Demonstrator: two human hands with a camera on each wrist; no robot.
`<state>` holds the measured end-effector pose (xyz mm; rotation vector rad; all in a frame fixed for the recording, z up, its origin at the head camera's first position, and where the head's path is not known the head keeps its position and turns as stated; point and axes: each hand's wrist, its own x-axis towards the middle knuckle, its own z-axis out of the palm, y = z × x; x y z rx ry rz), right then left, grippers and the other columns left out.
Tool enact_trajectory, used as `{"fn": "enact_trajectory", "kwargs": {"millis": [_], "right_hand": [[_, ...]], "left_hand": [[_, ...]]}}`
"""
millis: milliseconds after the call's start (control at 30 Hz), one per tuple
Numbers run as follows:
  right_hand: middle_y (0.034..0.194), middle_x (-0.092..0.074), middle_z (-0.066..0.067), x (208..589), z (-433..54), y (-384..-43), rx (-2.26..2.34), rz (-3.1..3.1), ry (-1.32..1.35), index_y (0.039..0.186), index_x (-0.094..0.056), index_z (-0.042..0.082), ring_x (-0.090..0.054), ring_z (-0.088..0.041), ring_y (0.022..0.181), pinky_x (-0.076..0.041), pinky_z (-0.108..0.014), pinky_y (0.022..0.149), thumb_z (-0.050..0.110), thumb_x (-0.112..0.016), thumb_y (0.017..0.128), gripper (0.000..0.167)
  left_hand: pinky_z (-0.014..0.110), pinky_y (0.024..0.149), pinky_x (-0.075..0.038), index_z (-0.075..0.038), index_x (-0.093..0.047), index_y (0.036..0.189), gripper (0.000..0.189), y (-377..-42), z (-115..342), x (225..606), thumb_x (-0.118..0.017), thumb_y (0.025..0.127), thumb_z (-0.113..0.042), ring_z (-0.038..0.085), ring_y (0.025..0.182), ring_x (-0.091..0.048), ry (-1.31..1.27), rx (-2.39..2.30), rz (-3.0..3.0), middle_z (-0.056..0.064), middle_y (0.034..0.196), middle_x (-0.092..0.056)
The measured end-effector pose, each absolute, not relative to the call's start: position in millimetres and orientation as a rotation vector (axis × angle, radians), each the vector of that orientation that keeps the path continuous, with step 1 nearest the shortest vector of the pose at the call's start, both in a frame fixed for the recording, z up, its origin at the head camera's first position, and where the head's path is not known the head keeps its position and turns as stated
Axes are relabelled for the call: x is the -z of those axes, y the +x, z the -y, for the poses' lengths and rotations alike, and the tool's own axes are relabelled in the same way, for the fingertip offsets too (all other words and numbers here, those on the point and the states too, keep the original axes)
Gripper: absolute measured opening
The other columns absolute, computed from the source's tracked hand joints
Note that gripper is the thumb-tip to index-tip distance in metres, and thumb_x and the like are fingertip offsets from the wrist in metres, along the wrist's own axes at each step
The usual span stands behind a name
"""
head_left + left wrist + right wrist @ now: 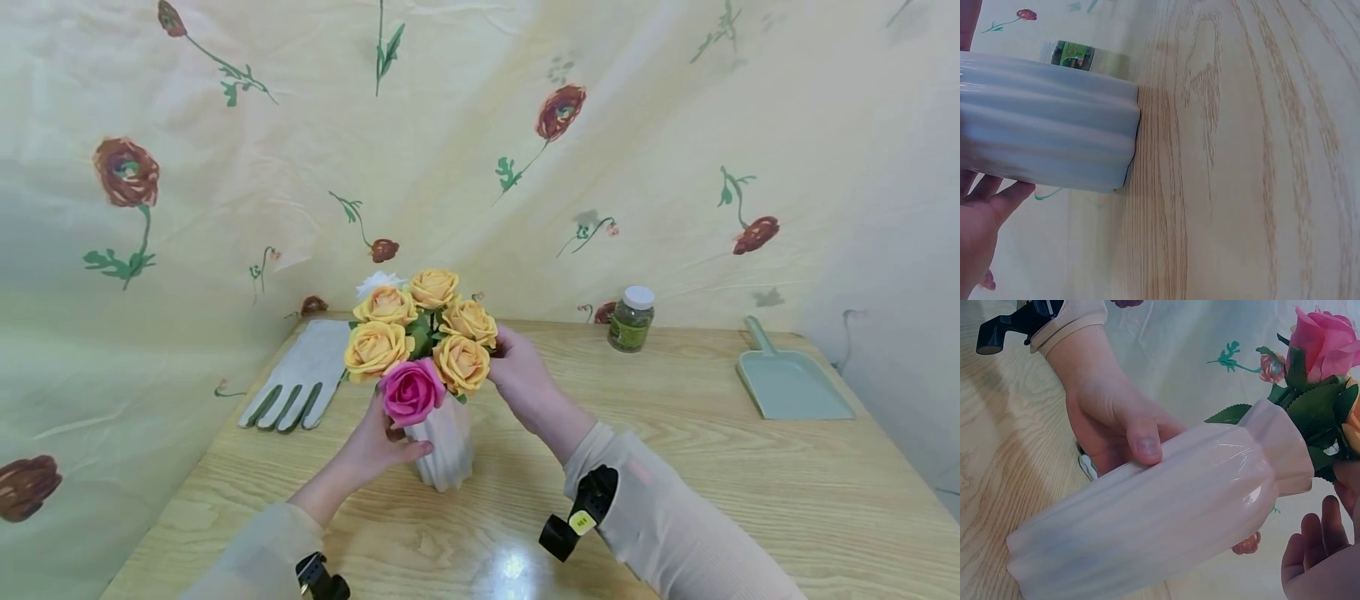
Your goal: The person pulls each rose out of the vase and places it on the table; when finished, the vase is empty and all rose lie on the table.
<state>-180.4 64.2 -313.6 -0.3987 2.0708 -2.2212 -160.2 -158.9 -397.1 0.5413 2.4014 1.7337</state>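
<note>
A white fluted vase (pixel 442 442) stands upright on the wooden table, holding artificial roses. Several are yellow (pixel 377 350), with a pink rose (pixel 412 392) at the front and a white rose (pixel 380 283) at the back. My left hand (pixel 378 446) grips the vase's side below its neck, thumb across the near face (pixel 1145 447). At the bouquet's right side, my right hand (pixel 525 375) pinches at a yellow rose (pixel 461 364) with thumb and index finger. The roses partly hide those fingertips; the other fingers (pixel 1312 534) are loosely bent below.
Behind the vase on the left lies a pale work glove (pixel 300 375) with green edging. A small jar (pixel 632 319) with a white lid stands at the table's back edge. A light green dustpan (pixel 795 387) rests at the right. Flower-printed cloth hangs behind.
</note>
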Motion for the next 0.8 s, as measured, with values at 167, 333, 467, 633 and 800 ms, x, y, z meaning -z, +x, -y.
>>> {"fn": "enact_trajectory", "kwargs": {"millis": [167, 333, 467, 633, 800], "right_hand": [[0.108, -0.058, -0.012, 315.5, -63.4, -179.1, 2.261, -2.038, -0.358, 0.121, -0.056, -0.006, -0.052, -0.018, 0.099, -0.046, -0.030, 0.084, -0.003, -0.060, 0.086, 0.036], [0.111, -0.060, -0.015, 315.0, -60.2, -178.6, 2.253, -2.066, -0.343, 0.119, -0.058, -0.007, -0.054, -0.018, 0.099, -0.046, -0.031, 0.085, 0.000, -0.059, 0.087, 0.033], [0.111, -0.061, -0.016, 313.8, -59.8, -179.2, 2.279, -2.062, -0.352, 0.118, -0.058, -0.009, -0.054, -0.018, 0.100, -0.045, -0.032, 0.088, 0.000, -0.058, 0.087, 0.032], [0.117, -0.060, -0.018, 310.7, -61.9, -181.2, 2.308, -2.035, -0.375, 0.119, -0.057, -0.009, -0.054, -0.022, 0.108, -0.043, -0.036, 0.094, 0.000, -0.057, 0.088, 0.032], [0.122, -0.057, -0.020, 306.9, -64.4, -183.4, 2.309, -2.034, -0.390, 0.121, -0.056, -0.010, -0.052, -0.024, 0.113, -0.042, -0.037, 0.096, 0.000, -0.056, 0.089, 0.033]], "left_hand": [[0.048, 0.090, -0.047, -0.016, -0.015, 0.144, 0.093, -160.1, 157.7, 396.5, -0.078, 0.076, -0.011, 0.034, 0.121, -0.041, 0.530, -1.738, -2.404, 0.013, 0.141, -0.033], [0.050, 0.092, -0.045, -0.017, -0.014, 0.144, 0.093, -159.4, 156.7, 395.9, -0.078, 0.076, -0.011, 0.034, 0.124, -0.040, 0.523, -1.745, -2.406, 0.013, 0.142, -0.032], [0.050, 0.092, -0.045, -0.017, -0.014, 0.144, 0.094, -159.4, 156.7, 396.5, -0.078, 0.076, -0.011, 0.034, 0.123, -0.041, 0.505, -1.746, -2.396, 0.013, 0.141, -0.032], [0.049, 0.092, -0.045, -0.018, -0.014, 0.145, 0.094, -160.1, 157.3, 397.1, -0.079, 0.076, -0.012, 0.033, 0.122, -0.042, 0.492, -1.739, -2.405, 0.012, 0.142, -0.033], [0.049, 0.091, -0.046, -0.019, -0.015, 0.144, 0.094, -160.1, 158.1, 397.6, -0.079, 0.076, -0.014, 0.034, 0.122, -0.042, 0.481, -1.720, -2.424, 0.012, 0.141, -0.033]]}}
